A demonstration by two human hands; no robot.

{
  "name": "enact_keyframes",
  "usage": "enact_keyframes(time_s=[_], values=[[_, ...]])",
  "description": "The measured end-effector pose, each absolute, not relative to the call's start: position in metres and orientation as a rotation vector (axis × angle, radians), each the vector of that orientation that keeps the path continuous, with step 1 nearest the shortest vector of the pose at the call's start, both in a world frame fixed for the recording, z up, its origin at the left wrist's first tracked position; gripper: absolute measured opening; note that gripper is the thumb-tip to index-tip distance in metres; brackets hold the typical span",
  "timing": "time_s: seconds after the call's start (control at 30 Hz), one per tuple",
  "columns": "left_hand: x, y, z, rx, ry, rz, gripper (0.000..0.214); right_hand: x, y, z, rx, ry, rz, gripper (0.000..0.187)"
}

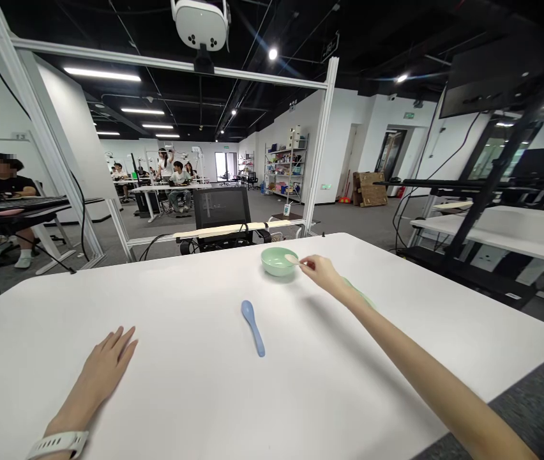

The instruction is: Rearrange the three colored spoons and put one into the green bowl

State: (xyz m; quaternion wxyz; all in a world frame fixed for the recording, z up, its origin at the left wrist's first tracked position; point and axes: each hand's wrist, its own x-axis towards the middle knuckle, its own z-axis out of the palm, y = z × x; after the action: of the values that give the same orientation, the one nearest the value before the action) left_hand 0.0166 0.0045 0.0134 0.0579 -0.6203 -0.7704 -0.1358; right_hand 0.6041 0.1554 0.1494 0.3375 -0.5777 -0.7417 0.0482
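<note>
My right hand (320,273) is closed on a pale cream spoon (292,259), whose bowl end reaches over the right rim of a green bowl (276,268) at the far side of the table. Whether the spoon touches the rim I cannot tell. Beneath my right forearm a green object (359,292) shows only in part. A blue spoon (253,328) lies on the white table nearer to me, its handle toward me. My left hand (106,364) rests flat on the table at the left, fingers stretched out, holding nothing.
The white table (181,396) has rounded corners. Behind it stand an office chair (221,207) and a metal frame (322,147) with a device (201,25) hanging overhead. Other people sit and stand at desks farther back. A dark monitor stand (492,172) is at the right.
</note>
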Motion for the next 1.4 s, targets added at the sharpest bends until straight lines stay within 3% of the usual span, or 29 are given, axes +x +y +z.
enact_keyframes(time_s=[0.2, 0.47, 0.67, 0.9, 1.03, 1.4], values=[[0.019, 0.003, 0.015, -1.875, -2.327, -0.445, 0.074, 0.568, 0.223, 0.163, -1.778, -2.118, 0.085, 0.026], [0.020, 0.004, 0.014, -1.875, -2.350, -0.435, 0.076, 0.553, 0.242, 0.149, -1.866, -2.120, -0.020, 0.018], [0.023, 0.002, 0.017, -1.869, -2.349, -0.441, 0.074, 0.584, 0.215, 0.143, -1.735, -2.079, -0.087, 0.038], [0.025, 0.001, 0.017, -1.859, -2.325, -0.478, 0.072, 0.656, 0.148, 0.059, -1.550, -2.079, 0.022, 0.047], [0.020, 0.003, 0.011, -1.867, -2.312, -0.446, 0.072, 0.669, 0.135, 0.035, -1.599, -2.052, 0.124, 0.048], [0.010, 0.007, 0.002, -1.904, -2.303, -0.392, 0.076, 0.667, 0.137, 0.033, -1.605, -2.015, 0.124, 0.045]])
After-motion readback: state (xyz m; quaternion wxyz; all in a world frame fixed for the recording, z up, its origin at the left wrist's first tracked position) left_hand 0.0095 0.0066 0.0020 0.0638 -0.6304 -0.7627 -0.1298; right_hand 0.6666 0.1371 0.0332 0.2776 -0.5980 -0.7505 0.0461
